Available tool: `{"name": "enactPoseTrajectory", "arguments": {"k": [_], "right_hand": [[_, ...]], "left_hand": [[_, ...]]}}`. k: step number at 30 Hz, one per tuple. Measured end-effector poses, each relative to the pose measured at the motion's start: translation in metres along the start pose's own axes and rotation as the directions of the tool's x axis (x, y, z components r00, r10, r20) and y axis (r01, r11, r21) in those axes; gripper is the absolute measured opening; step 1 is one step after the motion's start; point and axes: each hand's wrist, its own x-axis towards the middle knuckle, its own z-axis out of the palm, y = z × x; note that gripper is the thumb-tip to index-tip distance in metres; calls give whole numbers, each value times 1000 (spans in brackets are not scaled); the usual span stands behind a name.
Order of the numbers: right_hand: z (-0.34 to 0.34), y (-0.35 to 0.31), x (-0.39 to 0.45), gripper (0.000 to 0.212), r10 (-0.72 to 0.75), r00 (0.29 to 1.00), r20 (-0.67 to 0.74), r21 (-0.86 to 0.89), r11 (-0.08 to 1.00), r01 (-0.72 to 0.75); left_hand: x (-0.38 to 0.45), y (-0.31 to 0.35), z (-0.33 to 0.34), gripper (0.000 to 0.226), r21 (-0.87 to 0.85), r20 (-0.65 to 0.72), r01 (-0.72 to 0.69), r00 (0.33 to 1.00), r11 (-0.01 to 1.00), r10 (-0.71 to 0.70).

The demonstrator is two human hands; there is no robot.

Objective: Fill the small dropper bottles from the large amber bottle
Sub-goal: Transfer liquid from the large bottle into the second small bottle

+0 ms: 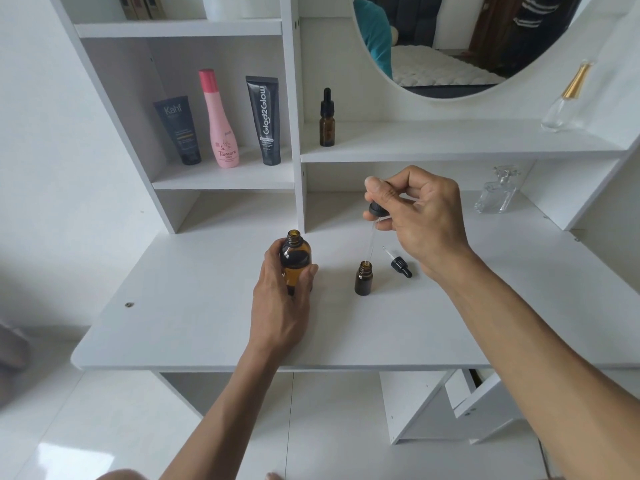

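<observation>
Glass pipette dropper (pixel 373 233) pinched by right hand (pixel 415 216) may drip beside unsteadied small amber bottle (pixel 363 278); left hand (pixel 284 292) grips large amber bottle (pixel 295 258).

"Kahf" on the dark grey tube (pixel 177 130); "Tamara" on the pink bottle (pixel 220 123); "Glad2Glow" on the black tube (pixel 265 120)

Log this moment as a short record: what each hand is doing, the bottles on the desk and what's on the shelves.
left hand: grips the open big amber bottle, upright on the desk
right hand: pinches a dropper, glass tube pointing down at the small bottle's mouth
small bottle: open, upright on the desk
spare dropper: lying right of the small bottle
shelf bottle: capped, upright
left shelf: two dark tubes, one pink bottle
</observation>
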Motion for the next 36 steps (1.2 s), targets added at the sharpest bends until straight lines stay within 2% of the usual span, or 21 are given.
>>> {"name": "enactPoseTrajectory", "arguments": {"k": [15, 22, 29, 36], "right_hand": [[0, 3, -1, 23, 13, 1000, -10, 3, 1000, -13], [7, -14, 0, 23, -11, 999, -44, 143, 990, 17], [39, -39, 9, 22, -54, 999, -1, 245, 968, 53], [63, -44, 15, 18, -97, 993, 62, 226, 971, 81]], "left_hand": [[-1, 1, -1, 48, 5, 2, 9, 1000, 1000, -9], [0, 2, 0, 46, -1, 5, 9, 1000, 1000, -9], [0, 0, 0, 44, -14, 8, 11, 1000, 1000, -11], [0, -1, 0, 42, -28, 15, 9, 1000, 1000, -8]]}}
